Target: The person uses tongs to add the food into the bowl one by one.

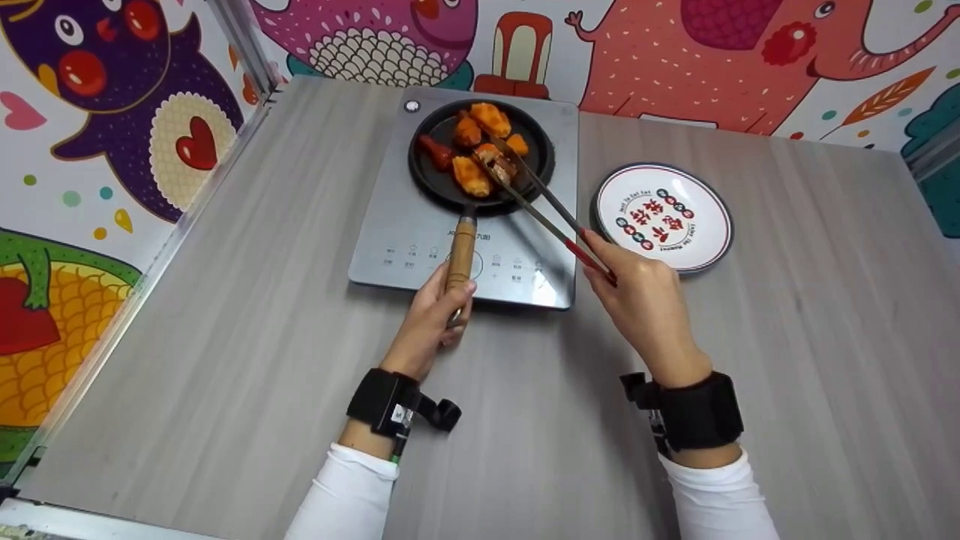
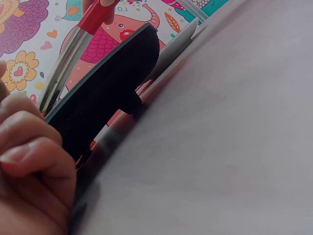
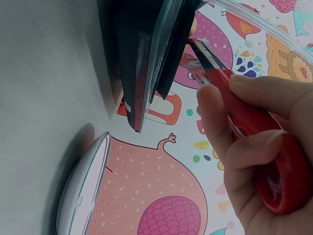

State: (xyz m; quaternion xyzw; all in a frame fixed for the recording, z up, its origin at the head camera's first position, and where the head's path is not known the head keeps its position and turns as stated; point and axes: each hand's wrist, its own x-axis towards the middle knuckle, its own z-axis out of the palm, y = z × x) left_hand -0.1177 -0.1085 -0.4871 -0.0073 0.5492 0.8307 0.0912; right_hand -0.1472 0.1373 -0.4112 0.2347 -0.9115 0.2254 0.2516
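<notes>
My left hand (image 1: 435, 311) grips the wooden handle (image 1: 462, 251) of a small black frying pan (image 1: 525, 124), which sits on the induction cooker (image 1: 375, 225). Glazed orange pieces of food (image 1: 471, 178), resembling chicken wings, lie inside the pan with a redder piece (image 1: 435, 152) at the left. My right hand (image 1: 649, 300) holds metal tongs (image 1: 581, 253) with red grips. Their tips reach into the pan on either side of a browned piece (image 1: 496, 166). In the right wrist view, thumb and fingers wrap the red tong handle (image 3: 244, 107).
A white plate (image 1: 705, 217) with a dark rim and red lettering stands right of the cooker, close to my right hand. Wood-grain tabletop (image 1: 247, 337) surrounds both. Cartoon-printed walls (image 1: 660, 60) rise behind and at the left, with a metal frame edge (image 1: 150, 292).
</notes>
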